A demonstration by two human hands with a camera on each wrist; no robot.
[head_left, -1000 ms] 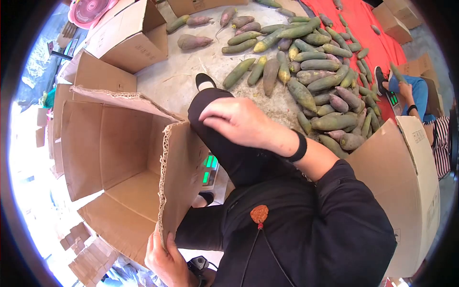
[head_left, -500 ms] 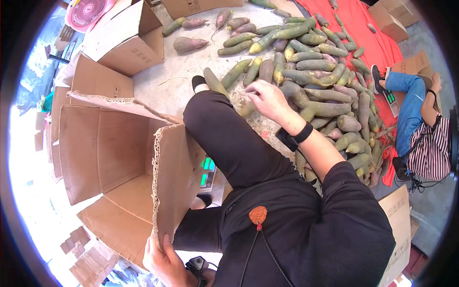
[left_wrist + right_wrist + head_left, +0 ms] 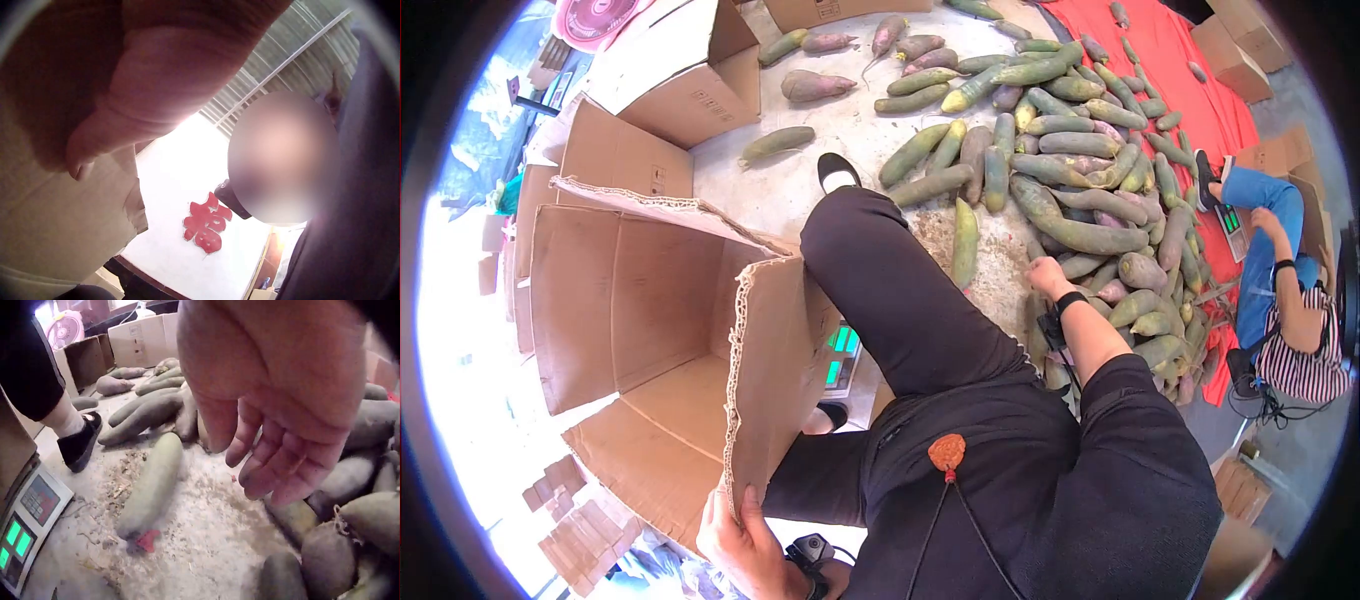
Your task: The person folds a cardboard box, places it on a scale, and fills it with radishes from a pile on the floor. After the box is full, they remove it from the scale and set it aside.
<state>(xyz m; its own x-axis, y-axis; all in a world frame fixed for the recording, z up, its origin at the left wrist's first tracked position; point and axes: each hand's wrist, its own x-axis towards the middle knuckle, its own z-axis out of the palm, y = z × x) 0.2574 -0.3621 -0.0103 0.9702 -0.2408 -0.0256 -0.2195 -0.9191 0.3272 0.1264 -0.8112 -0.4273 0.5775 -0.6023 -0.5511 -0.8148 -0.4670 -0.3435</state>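
In the head view, the left hand (image 3: 745, 545) grips the near edge of an open cardboard box (image 3: 775, 370), thumb on one face; the left wrist view shows its thumb (image 3: 84, 150) against the cardboard (image 3: 69, 219). The right hand (image 3: 1048, 277) is over the left side of a pile of green and purplish radishes (image 3: 1090, 235). In the right wrist view the right hand (image 3: 275, 406) holds nothing, its fingers loosely bent above the floor beside the pile. A single pale green radish (image 3: 153, 484) lies left of it; one radish (image 3: 777, 145) lies apart beyond the box.
A scale with a green display (image 3: 840, 355) stands beside the box, partly hidden. More cartons (image 3: 690, 80) are at the upper left. A red cloth (image 3: 1200, 100) lies behind the pile. Another person in a striped top (image 3: 1305, 345) sits at the right near another scale (image 3: 1232, 230).
The right hand has moved right and down to the pile's edge. Some radishes lie in different places, one now beyond the box. The large carton at the right has left its place. The left hand keeps its grip.
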